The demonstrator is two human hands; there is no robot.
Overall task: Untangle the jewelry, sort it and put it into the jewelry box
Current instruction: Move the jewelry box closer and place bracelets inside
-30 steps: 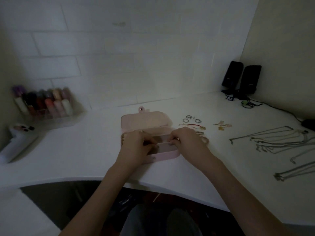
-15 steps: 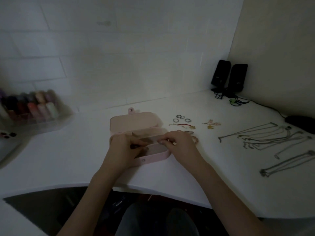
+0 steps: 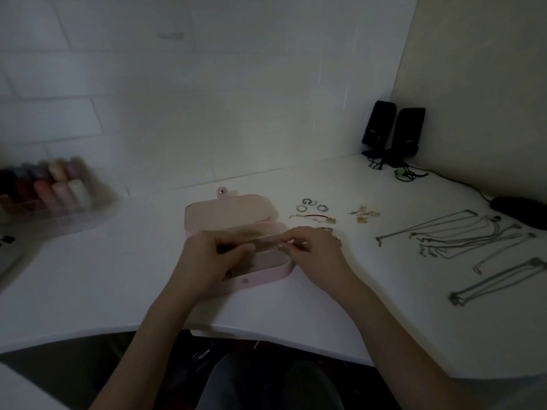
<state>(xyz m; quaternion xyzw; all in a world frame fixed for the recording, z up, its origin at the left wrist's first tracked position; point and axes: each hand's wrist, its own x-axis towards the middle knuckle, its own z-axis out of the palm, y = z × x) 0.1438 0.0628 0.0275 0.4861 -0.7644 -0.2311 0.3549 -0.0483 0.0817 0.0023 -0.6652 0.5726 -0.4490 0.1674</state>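
An open pink jewelry box (image 3: 266,276) sits on the white desk, its lid (image 3: 228,211) folded back toward the wall. Both hands hover over the box's tray. My left hand (image 3: 213,255) has curled fingers over the left half; my right hand (image 3: 313,250) pinches with thumb and fingertips at the right end. A thin piece of jewelry seems stretched between them, too dim and blurred to identify. Right of the box lie several rings (image 3: 310,204), a red-cord bracelet (image 3: 316,217) and small gold earrings (image 3: 364,214). Several necklaces (image 3: 461,235) are laid out in rows further right.
Two black speakers (image 3: 393,128) with cables stand in the far right corner, and a dark object (image 3: 521,210) lies by the right wall. A clear organiser of small bottles (image 3: 56,187) sits at the far left. The desk's curved front edge (image 3: 266,335) is just below my forearms.
The view has shifted slightly to the right and down. Both hands stay over the box, with small finger movements only.
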